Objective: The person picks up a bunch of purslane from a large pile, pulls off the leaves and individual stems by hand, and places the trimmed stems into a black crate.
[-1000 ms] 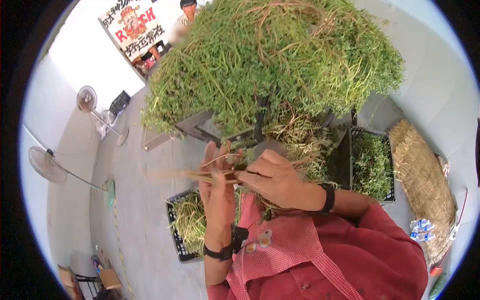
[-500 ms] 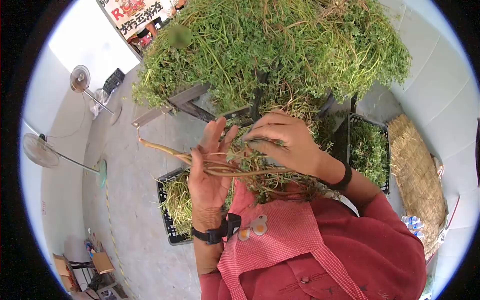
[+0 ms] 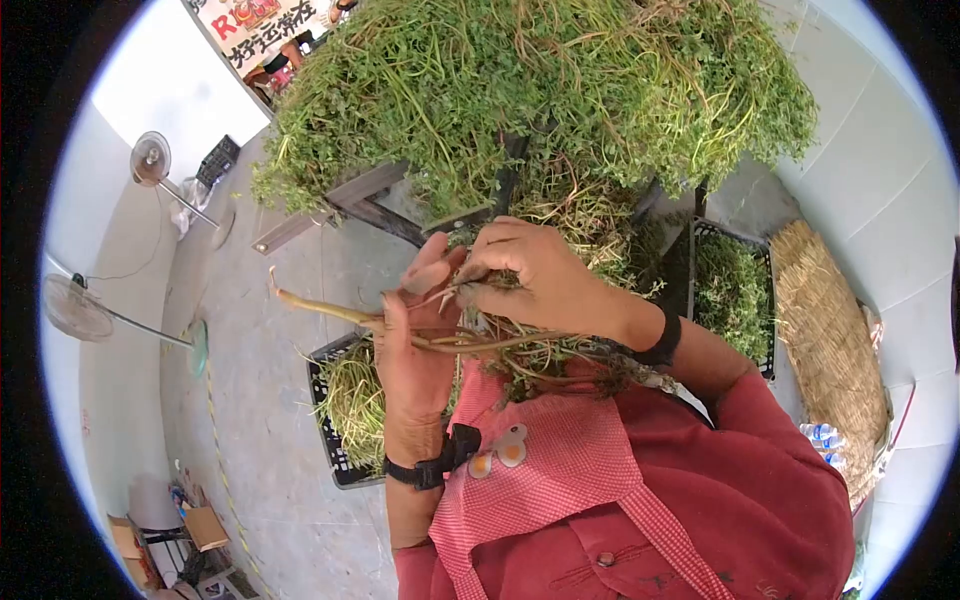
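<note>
We note the right hand [image 3: 548,278] shifted nearer the left hand [image 3: 415,365], pinching a thin strand [image 3: 446,296]; left grasps stems [image 3: 480,347]. Strand-by-strand picking, we judge.

Your one camera sits on your head, facing forward and down. It looks over your checked apron [image 3: 550,450] at the bottom of the frame, with your left hand [image 3: 412,360] and right hand [image 3: 550,280] close before the lens near the centre. Farther off, the heap of greens [image 3: 540,90] fills the top; the wide, round view bends the walls [image 3: 880,190] at both sides.
</note>
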Demonstrator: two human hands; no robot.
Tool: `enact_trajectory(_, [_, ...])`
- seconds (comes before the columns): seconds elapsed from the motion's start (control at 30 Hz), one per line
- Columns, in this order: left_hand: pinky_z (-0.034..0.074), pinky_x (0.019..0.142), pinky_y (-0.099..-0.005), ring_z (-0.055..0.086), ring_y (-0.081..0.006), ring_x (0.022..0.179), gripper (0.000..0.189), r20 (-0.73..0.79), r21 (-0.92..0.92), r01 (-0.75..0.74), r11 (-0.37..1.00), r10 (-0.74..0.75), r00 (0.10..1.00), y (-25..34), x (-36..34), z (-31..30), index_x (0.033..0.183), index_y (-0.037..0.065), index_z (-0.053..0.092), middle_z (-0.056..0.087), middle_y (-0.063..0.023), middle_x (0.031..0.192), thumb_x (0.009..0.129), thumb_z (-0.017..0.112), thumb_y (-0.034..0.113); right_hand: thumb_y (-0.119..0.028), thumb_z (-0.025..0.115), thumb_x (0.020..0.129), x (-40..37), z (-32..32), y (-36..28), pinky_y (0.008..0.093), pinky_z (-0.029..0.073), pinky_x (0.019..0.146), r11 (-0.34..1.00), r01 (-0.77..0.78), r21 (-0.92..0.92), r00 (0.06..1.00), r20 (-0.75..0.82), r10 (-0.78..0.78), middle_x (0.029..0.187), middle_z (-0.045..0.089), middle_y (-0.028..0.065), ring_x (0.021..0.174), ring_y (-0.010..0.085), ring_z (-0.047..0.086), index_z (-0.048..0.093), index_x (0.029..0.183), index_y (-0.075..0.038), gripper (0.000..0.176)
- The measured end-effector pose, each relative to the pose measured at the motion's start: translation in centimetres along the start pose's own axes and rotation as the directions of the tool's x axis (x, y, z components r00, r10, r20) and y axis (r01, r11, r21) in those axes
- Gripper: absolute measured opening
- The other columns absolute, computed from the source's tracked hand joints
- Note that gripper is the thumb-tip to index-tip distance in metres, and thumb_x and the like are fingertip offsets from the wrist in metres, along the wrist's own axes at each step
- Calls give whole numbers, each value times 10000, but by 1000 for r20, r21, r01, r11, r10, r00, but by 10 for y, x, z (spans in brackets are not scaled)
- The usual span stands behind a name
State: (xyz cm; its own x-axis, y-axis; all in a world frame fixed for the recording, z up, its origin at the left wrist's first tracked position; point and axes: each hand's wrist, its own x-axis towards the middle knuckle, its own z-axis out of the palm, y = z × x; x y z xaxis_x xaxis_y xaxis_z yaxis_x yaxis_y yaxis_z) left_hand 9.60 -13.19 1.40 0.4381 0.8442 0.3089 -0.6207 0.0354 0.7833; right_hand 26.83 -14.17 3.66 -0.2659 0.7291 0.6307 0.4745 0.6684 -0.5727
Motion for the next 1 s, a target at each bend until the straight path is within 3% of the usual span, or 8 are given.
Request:
enact_trajectory(0.2, [258, 1066, -454, 330, -283, 1291, 552, -1, 63, -30, 998, 30, 1000, -6, 3, 11, 1063, 26, 604, 325, -141, 1417, 922, 359, 500, -167, 674, 697, 4, 7, -5, 324, 482, 620, 940, -67, -335, 988, -153, 16, 768, 612, 99, 721, 254, 601, 623, 795, -20, 184])
enact_trajectory(0.37, [241, 1069, -437, 301, -273, 1311, 586, 36, 97, -48, 994, 45, 998, -2, 11, 16, 1120, 12, 576, 309, -139, 1427, 924, 339, 511, -209, 640, 707, 8, 9, 0, 399, 474, 571, 990, -133, 43, 927, -349, 140, 710, 604, 166, 635, 331, 602, 565, 750, 7, 233])
enact_trajectory(0.47, [225, 1069, -454, 278, -286, 1324, 568, -77, 32, -63, 998, 65, 995, 12, -2, 26, 1174, 28, 549, 299, -142, 1432, 937, 319, 489, -135, 600, 748, 14, -33, 36, 325, 468, 520, 906, -423, -12, 768, -535, 351, 639, 603, 121, 541, 205, 602, 574, 796, 21, 166])
enact_trajectory(0.5, [231, 1065, -479, 263, -300, 1330, 522, -87, 21, -72, 997, 74, 993, 17, -2, 26, 1216, 47, 525, 316, -145, 1423, 955, 305, 442, -108, 562, 792, 13, -45, 59, 296, 444, 468, 816, -316, 484, 661, -504, 556, 648, 605, 81, 497, 138, 554, 584, 855, 15, 140])
enact_trajectory(0.63, [247, 1061, -492, 251, -310, 1335, 464, 33, -158, -112, 981, 119, 992, 15, 5, 3, 1202, 56, 535, 337, -144, 1411, 965, 321, 392, -97, 533, 856, -1, -71, 39, 228, 463, 551, 642, -458, 615, 801, -27, 597, 806, 612, 67, 627, 142, 600, 576, 974, 11, 166])
enact_trajectory(0.73, [263, 1059, -493, 263, -315, 1330, 424, -65, -289, -132, 948, 118, 991, 16, 8, 4, 1172, 62, 556, 371, -146, 1388, 963, 348, 366, -162, 619, 819, -8, -44, 14, 270, 480, 656, 934, -230, 273, 957, -111, 268, 775, 653, 77, 708, 125, 615, 631, 914, -10, 180])
enact_trajectory(0.83, [267, 1054, -506, 284, -315, 1321, 376, -219, -352, -134, 926, 58, 974, 21, 11, 3, 1012, 74, 601, 433, -156, 1339, 964, 355, 354, -175, 661, 788, -13, -44, -17, 286, 474, 692, 947, -207, 244, 978, 89, 191, 791, 660, 72, 745, 161, 628, 660, 886, -35, 171])
enact_trajectory(1.0, [249, 1052, -525, 339, -365, 1282, 523, 90, -462, -117, 879, 178, 980, 31, 11, -1, 686, 75, 516, 468, -213, 1287, 978, 235, 405, -200, 675, 758, 1, -64, -25, 296, 472, 678, 974, -138, 177, 967, 235, 94, 807, 660, 104, 739, 250, 635, 675, 876, -53, 188])
